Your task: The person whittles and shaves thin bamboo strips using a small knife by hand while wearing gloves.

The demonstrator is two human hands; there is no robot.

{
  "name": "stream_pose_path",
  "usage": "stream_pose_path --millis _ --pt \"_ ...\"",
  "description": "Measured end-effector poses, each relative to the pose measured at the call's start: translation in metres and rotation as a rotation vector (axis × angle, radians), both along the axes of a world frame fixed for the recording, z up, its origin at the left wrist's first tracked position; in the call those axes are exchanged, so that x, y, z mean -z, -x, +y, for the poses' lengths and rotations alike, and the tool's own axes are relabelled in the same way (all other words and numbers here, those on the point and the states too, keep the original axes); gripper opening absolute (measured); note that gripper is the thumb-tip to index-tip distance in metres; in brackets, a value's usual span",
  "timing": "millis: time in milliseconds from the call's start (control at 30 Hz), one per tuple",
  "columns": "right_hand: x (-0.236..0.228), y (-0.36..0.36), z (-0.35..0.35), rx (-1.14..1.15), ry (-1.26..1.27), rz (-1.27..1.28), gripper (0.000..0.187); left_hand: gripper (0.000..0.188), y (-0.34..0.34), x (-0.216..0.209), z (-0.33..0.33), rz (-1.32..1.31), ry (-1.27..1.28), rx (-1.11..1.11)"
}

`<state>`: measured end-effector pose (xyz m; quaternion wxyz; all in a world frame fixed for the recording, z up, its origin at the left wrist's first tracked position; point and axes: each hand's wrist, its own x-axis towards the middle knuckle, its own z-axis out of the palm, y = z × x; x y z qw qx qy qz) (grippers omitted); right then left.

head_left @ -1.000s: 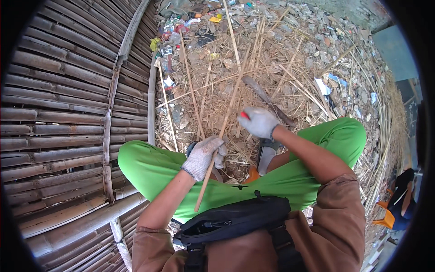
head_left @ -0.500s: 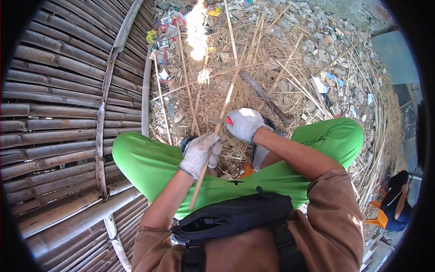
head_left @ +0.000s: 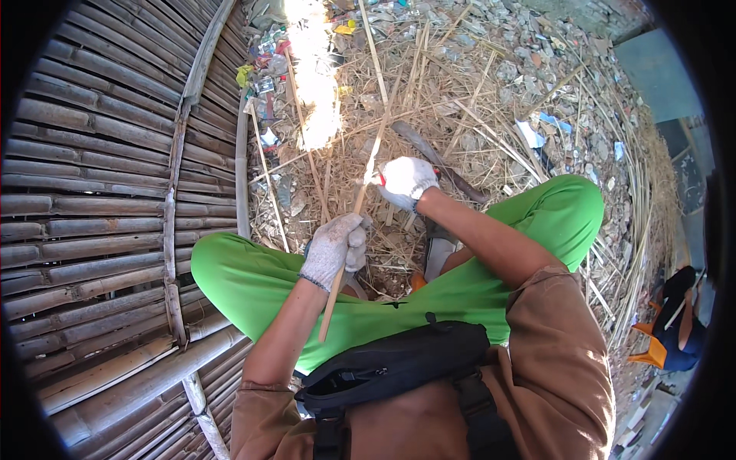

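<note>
Between the bent knees of a seated person, a long, narrow wooden strip [head_left: 330, 307] slants upward from the lap toward the littered ground. The left hand [head_left: 335, 241], in a pale knitted glove, is curled around the strip and pinches it between thumb and fingers; the strip's lower end projects below the wrist, over the green trousers [head_left: 245, 272]. The right hand [head_left: 408, 182], likewise gloved, is closed in a fist around a red-handled tool [head_left: 381, 179], just beside the strip and farther up than the left. Glare washes out the tool's tip, so contact with the strip cannot be told.

Above the hands lie loose straw [head_left: 452, 84], further thin strips and a dark curved stick [head_left: 437, 157]. At upper left, coloured packaging scraps [head_left: 268, 69] lie close to a bamboo wall [head_left: 100, 184]; any print on them is too small to read. White and blue scraps [head_left: 530, 134] lie to the right, their surfaces likewise illegible. Near the right rim, a dark panel [head_left: 690, 176] bears faint pale marks that cannot be made out. A black waist bag [head_left: 406, 356] crosses the person's front.
</note>
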<state>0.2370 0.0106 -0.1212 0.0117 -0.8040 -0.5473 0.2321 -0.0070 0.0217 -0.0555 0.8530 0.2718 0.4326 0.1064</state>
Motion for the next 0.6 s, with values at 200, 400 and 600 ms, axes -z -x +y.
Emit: stream_pose_path --millis 200,400,600 --pt "-0.006 -0.189 -0.010 0.485 -0.169 -0.197 0.047 0.029 0.054 0.002 -0.021 -0.161 0.080 0.059" --pt "0.001 -0.041 -0.017 0.147 -0.180 0.061 0.041 0.036 0.033 0.019 -0.015 -0.117 0.151 0.027" --pt "0.010 0.029 -0.028 -0.099 -0.066 0.055 0.039 0.037 0.041 0.029 -0.016 -0.162 0.127 0.022"
